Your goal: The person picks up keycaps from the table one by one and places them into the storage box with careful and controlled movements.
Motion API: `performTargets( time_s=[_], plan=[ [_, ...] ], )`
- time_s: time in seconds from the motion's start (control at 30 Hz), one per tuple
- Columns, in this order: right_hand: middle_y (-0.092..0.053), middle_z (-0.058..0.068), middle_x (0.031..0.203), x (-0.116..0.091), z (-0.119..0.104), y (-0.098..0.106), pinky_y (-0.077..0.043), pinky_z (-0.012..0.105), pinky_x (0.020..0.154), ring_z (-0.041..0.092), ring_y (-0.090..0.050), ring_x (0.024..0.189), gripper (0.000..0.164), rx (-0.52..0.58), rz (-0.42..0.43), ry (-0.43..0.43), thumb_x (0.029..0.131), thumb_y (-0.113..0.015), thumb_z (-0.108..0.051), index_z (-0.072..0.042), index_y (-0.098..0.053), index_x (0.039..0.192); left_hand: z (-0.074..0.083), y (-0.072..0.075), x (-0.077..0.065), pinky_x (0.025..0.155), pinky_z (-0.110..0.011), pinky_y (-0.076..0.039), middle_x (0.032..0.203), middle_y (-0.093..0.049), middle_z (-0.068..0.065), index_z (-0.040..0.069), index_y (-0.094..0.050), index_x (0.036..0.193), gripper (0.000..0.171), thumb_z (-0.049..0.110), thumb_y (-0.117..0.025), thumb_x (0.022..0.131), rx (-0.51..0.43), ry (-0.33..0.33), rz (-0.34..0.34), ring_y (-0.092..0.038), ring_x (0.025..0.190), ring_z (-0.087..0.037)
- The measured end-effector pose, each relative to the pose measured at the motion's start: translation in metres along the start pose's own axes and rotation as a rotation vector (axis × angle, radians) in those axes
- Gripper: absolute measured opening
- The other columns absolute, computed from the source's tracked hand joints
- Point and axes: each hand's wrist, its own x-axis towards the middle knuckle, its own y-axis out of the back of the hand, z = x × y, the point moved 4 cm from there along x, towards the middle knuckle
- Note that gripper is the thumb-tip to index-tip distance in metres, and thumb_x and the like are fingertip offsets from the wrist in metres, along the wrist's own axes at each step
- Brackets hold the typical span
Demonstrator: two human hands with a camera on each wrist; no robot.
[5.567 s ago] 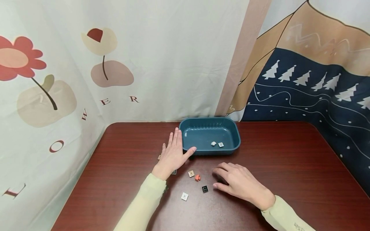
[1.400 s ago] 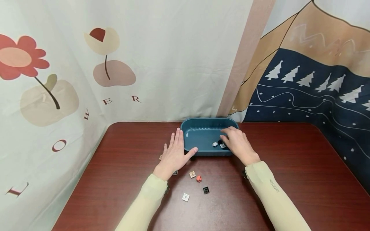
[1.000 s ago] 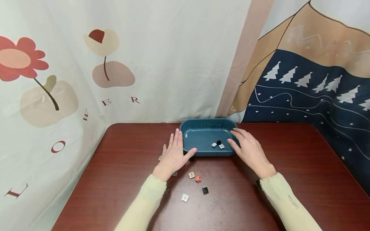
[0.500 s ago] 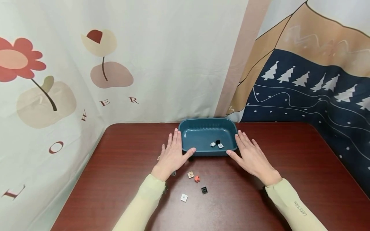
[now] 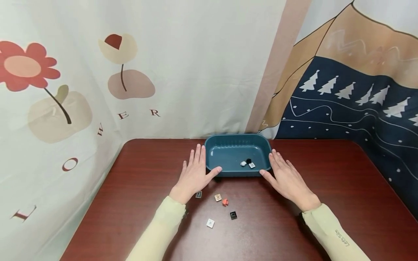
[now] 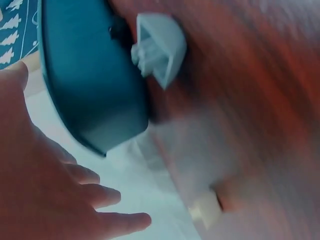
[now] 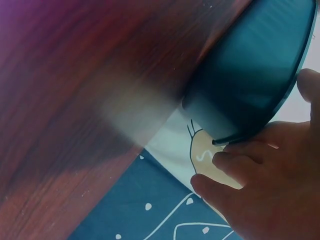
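A dark teal tray (image 5: pixel 235 173) stands at the table's back edge. Inside lie two white keycaps (image 5: pixel 251 165) and a black keycap (image 5: pixel 249 160). My left hand (image 5: pixel 192 175), fingers straight, lies along the tray's left end with the thumb by its front rim. At the right end my right hand (image 5: pixel 289 179) mirrors it, fingers extended and touching or nearly touching the wall. Neither hand holds anything. In front are a tan keycap (image 5: pixel 218 197), an orange-red keycap (image 5: pixel 225 202), a black keycap (image 5: pixel 233 215), a white keycap (image 5: pixel 210 223) and a dark grey keycap (image 5: pixel 198 194).
The table (image 5: pixel 130 203) is reddish-brown wood. Behind it hangs a printed curtain (image 5: pixel 196 72), close to the tray's back. In the left wrist view a grey keycap (image 6: pixel 162 47) lies underside out near the tray, and a blurred pale piece (image 6: pixel 206 209) sits near the table edge.
My right hand has gone from the table into the tray, then out to its right end, its fingers straightening. A black keycap now lies in the tray. My left hand has barely moved.
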Motion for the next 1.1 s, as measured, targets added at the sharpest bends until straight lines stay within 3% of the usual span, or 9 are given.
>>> performTargets(
  time_s=[0.3, 0.53, 0.77, 0.93, 1.1],
  plan=[
    [-0.026, 0.029, 0.164, -0.001, 0.0, 0.0, -0.027, 0.064, 0.118, 0.046, -0.029, 0.151, 0.081, 0.016, 0.004, -0.004, 0.107, -0.052, -0.05, 0.014, -0.035, 0.154, -0.025, 0.029, -0.01, 0.121, -0.066, -0.014, 0.172, -0.015, -0.016, 0.006, -0.023, 0.165, 0.092, 0.065, -0.053, 0.1, 0.004, -0.032, 0.095, -0.009, 0.158, -0.041],
    [-0.026, 0.029, 0.164, -0.001, -0.001, 0.001, -0.028, 0.063, 0.118, 0.046, -0.028, 0.151, 0.081, 0.031, -0.002, -0.007, 0.106, -0.053, -0.049, 0.014, -0.035, 0.153, -0.047, 0.041, -0.021, 0.118, -0.067, -0.026, 0.167, -0.028, -0.021, 0.004, -0.04, 0.158, 0.076, 0.05, -0.06, 0.102, 0.067, -0.06, 0.147, -0.023, 0.153, -0.046],
    [-0.026, 0.03, 0.164, 0.0, -0.001, 0.0, -0.029, 0.063, 0.117, 0.047, -0.028, 0.151, 0.081, 0.037, -0.004, -0.009, 0.106, -0.054, -0.049, 0.014, -0.035, 0.153, -0.063, 0.041, -0.031, 0.11, -0.061, -0.041, 0.155, -0.046, -0.026, 0.004, -0.059, 0.145, 0.056, 0.026, -0.074, 0.097, 0.129, -0.166, 0.212, -0.046, 0.14, -0.05],
    [-0.026, 0.03, 0.164, 0.0, 0.0, 0.001, -0.03, 0.063, 0.117, 0.047, -0.029, 0.151, 0.081, 0.044, 0.0, -0.006, 0.106, -0.054, -0.05, 0.014, -0.036, 0.153, -0.068, 0.037, -0.034, 0.106, -0.058, -0.047, 0.149, -0.052, -0.026, 0.004, -0.062, 0.142, 0.053, 0.019, -0.078, 0.093, 0.136, -0.205, 0.171, -0.052, 0.135, -0.048],
    [-0.026, 0.03, 0.164, 0.0, -0.001, 0.0, -0.03, 0.062, 0.117, 0.047, -0.029, 0.15, 0.081, 0.046, -0.003, -0.005, 0.106, -0.054, -0.049, 0.015, -0.036, 0.153, -0.068, 0.028, -0.036, 0.092, -0.053, -0.056, 0.138, -0.06, -0.018, 0.008, -0.068, 0.136, 0.043, 0.013, -0.076, 0.094, 0.129, -0.23, 0.102, -0.063, 0.123, -0.036]
  ],
)
